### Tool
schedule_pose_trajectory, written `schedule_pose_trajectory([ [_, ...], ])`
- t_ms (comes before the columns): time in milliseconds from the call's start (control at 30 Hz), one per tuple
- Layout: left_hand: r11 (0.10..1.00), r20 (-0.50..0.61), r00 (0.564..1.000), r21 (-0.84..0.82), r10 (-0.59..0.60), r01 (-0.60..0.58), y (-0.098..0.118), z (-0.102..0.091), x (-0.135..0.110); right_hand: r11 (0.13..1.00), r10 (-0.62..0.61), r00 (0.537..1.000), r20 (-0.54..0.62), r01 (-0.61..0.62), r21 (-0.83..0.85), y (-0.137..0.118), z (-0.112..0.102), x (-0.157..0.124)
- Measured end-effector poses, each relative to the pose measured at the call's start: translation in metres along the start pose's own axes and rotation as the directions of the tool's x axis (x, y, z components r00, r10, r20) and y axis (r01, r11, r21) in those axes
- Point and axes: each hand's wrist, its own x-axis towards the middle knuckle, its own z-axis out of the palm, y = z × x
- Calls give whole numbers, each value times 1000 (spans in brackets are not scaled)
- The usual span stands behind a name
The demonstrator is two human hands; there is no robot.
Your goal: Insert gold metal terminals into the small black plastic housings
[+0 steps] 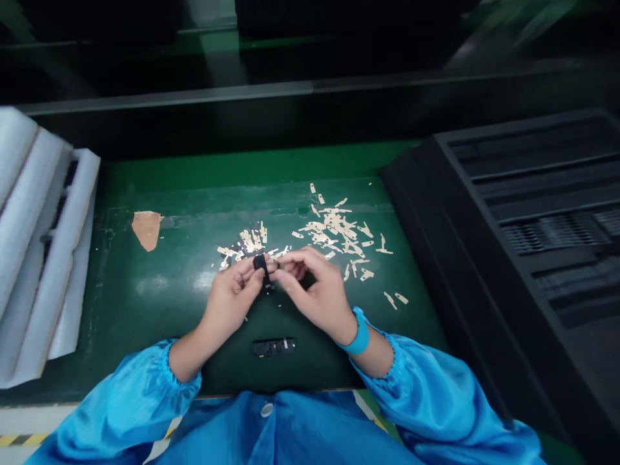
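Both hands meet over the middle of a dark green mat (145,297). My left hand (231,298) pinches a small black part (261,266) between thumb and fingers. My right hand (314,289), with a blue band at the wrist, has its fingertips closed on the same part from the right. Another flat black part (274,347) lies on the mat just below the hands, near my chest. Beyond the hands lie several small tan slips (334,229) scattered in a heap, with a smaller cluster (245,244) mixed with dark bits right behind the left hand.
White foam-lined trays (33,245) stand at the left edge of the mat. A large black slotted tray (533,213) fills the right side. A torn tan patch (146,228) marks the mat at the left. A dark rail (310,87) runs along the back.
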Motion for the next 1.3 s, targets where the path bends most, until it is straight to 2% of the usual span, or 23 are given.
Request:
schedule_pose_trajectory([
  [67, 1000, 45, 999, -19, 9, -8, -2, 3, -2, 996, 71, 997, -39, -69, 58, -1, 0, 2],
  [267, 992, 83, 996, 123, 22, -33, -8, 10, -7, 953, 161, 983, 94, -179, 245, 1, 9, -1],
  [400, 994, 77, 997, 109, 20, -29, -4, 10, -6, 922, 157, 978, 137, -195, 335, 3, 10, -1],
  [667, 992, 76, 997, 121, 11, -20, -3, 11, -6, 937, 157, 979, 130, -189, 294, 3, 8, 2],
  [1000, 980, 52, 998, 193, 40, -49, -6, 10, -8, 923, 166, 981, 101, -191, 336, 1, 10, 2],
  [1133, 954, 34, 996, 287, 79, -86, -8, 10, -9, 932, 148, 983, 105, -174, 319, 0, 10, 3],
  [1300, 862, 29, 984, 479, 175, -167, -7, 11, -12, 945, 110, 991, 72, -126, 302, -2, 12, 0],
])
